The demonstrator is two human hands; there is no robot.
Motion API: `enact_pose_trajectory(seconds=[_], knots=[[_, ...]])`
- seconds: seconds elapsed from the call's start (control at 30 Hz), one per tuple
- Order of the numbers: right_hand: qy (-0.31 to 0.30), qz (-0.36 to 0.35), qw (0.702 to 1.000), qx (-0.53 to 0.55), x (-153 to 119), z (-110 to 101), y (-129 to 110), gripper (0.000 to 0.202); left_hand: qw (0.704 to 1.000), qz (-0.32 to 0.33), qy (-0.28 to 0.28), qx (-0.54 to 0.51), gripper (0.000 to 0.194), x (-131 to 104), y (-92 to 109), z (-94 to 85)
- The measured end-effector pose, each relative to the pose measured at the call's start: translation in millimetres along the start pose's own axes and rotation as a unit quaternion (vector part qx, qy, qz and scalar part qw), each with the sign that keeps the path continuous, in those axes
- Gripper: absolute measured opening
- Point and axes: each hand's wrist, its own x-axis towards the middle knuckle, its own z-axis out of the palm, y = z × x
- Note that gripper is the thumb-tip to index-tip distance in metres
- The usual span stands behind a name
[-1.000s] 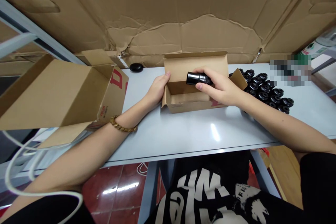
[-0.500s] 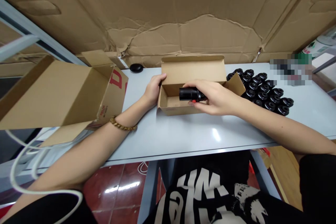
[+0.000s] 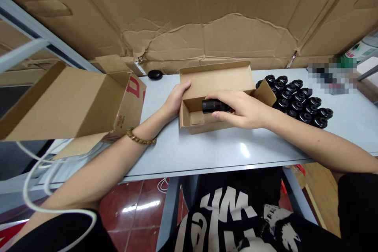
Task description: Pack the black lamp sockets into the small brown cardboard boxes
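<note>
Dropping lower since a second ago, the black cylinder (image 3: 215, 106) is now lying sideways at the mouth of the cardboard box (image 3: 203, 128); the right hand (image 3: 240, 108) is pinching it between thumb and fingers; the left hand (image 3: 175, 100) is bracing the box's left end – its hidden fingers are leaving the grip untellable; a loosening pinch could be risking a crooked fall – a slackening brace, a sliding box.

Black cylindrical part (image 3: 212, 106): smooth, dull sheen, held roughly level at the mouth of an oblong brown carton (image 3: 208, 83). Blunt end points left; opposite end hidden. Whether inside the mouth or just above, cannot tell. Carton upright on the pale surface (image 3: 165, 157); long lid (image 3: 217, 78) raised at back, end flap (image 3: 266, 93) splayed at right.
</note>
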Motion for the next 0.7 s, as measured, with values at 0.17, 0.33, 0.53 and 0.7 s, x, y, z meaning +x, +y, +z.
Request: enact_pose_trajectory(seconds=[0.17,0.33,0.53,0.7], knots=[[-0.002,0.033,0.999,-0.004,1,3,-2,0.054,0.999,-0.024,-0.036,0.024,0.059,0,4,-0.1],[-0.006,0.021,0.999,-0.044,0,10,-15,0.041,0.998,-0.020,-0.047,0.032,0.066,0,6,-1.5],[0.004,0.055,0.991,-0.122,-2,20,-30,0.027,0.998,-0.025,-0.036,0.052,0.067,-7,11,2.5],[0.006,0.082,0.991,-0.103,0,18,-28,0.033,0.998,-0.021,-0.017,0.057,0.070,-5,6,3.8]])
